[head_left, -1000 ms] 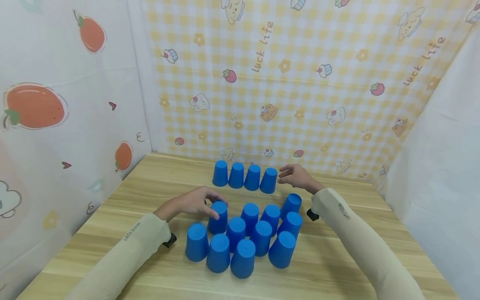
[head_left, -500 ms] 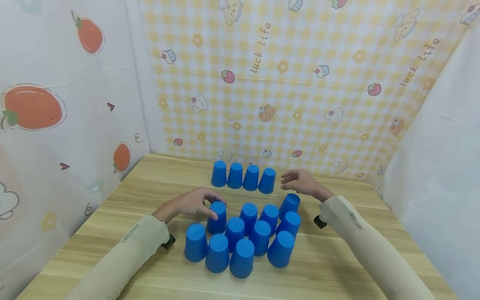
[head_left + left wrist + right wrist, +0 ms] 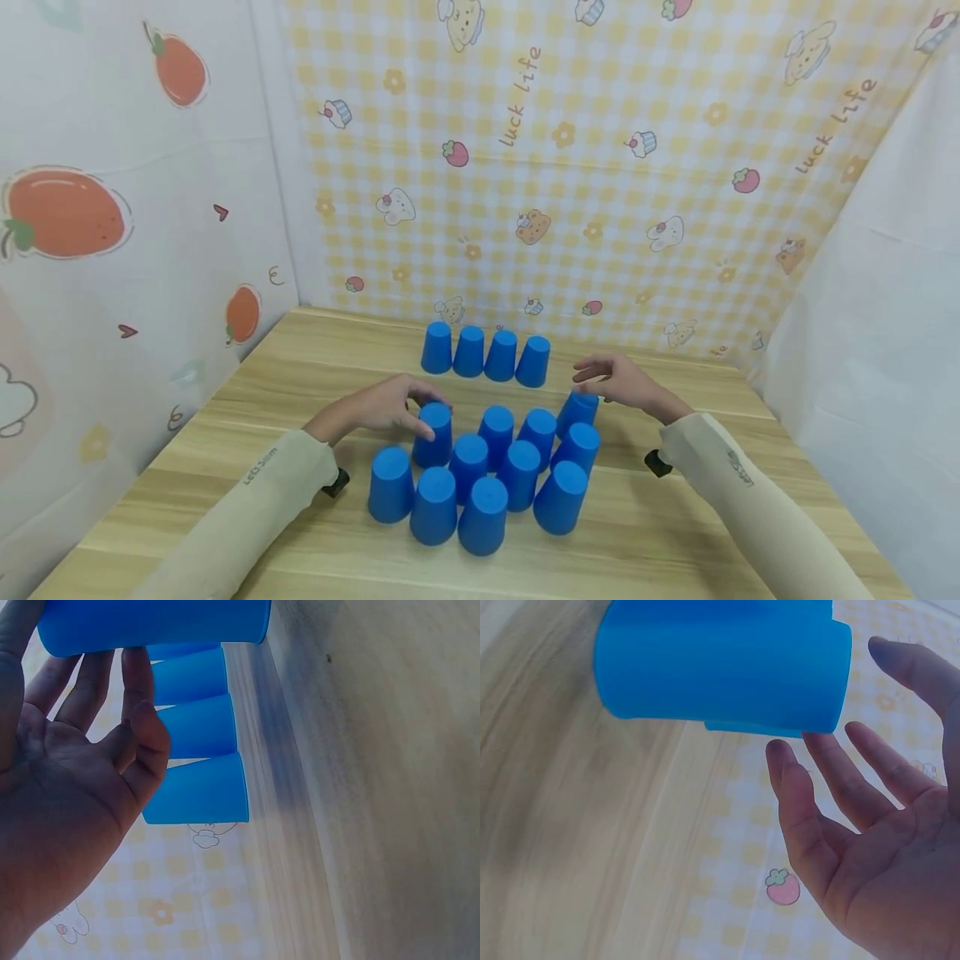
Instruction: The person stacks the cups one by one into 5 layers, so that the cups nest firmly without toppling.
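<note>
The left hand (image 3: 384, 406) holds an upside-down blue cup (image 3: 432, 446) on the table (image 3: 292, 354) — thumb and fingers curled around it. The right hand's (image 3: 621, 383) fingers are parted — near the top of another cup (image 3: 576, 414).

Small cloth-walled booth around a table; home or studio, can't tell. Wood-grain table (image 3: 637, 533) runs up to yellow-check back cloth (image 3: 555, 183) with cupcakes, strawberries, "luck life" lettering. Left cloth (image 3: 172, 217) white, orange fruit prints, hearts. Right cloth (image 3: 870, 317) plain white. Cloth on three sides.
</note>
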`<state>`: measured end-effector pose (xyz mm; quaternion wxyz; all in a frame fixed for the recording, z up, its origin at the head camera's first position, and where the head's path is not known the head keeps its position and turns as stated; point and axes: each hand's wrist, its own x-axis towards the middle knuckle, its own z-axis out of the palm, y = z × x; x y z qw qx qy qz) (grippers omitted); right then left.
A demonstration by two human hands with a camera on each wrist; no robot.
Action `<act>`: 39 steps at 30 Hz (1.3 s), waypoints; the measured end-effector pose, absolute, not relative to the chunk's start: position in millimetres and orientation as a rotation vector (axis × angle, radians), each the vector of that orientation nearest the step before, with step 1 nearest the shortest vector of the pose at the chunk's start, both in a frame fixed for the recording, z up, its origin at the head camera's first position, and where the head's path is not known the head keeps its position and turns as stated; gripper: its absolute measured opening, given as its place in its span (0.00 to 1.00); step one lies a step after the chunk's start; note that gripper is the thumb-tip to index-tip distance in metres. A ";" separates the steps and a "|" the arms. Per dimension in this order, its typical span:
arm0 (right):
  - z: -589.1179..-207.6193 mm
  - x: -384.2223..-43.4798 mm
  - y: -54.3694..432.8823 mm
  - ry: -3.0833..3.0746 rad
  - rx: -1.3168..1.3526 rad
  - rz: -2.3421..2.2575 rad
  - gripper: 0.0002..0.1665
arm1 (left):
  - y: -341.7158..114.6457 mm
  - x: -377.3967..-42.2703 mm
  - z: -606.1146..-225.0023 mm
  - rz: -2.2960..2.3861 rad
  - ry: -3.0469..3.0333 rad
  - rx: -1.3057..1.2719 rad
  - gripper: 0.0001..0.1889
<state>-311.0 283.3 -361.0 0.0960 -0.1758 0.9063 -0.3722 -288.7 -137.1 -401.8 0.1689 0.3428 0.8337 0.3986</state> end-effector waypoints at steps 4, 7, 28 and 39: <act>-363.0 -307.2 289.8 2.647 -0.510 -1.157 0.31 | -137.5 -288.5 -401.1 1.118 2.384 0.962 0.26; -365.5 -304.5 294.0 2.621 -0.517 -1.181 0.31 | -137.7 -288.7 -401.7 1.108 2.390 0.959 0.26; -384.0 -298.7 307.3 2.541 -0.505 -1.249 0.33 | -131.9 -290.4 -404.2 1.093 2.432 0.897 0.28; -390.5 -300.8 309.6 2.534 -0.534 -1.265 0.31 | -128.0 -287.1 -402.4 1.103 2.484 0.853 0.29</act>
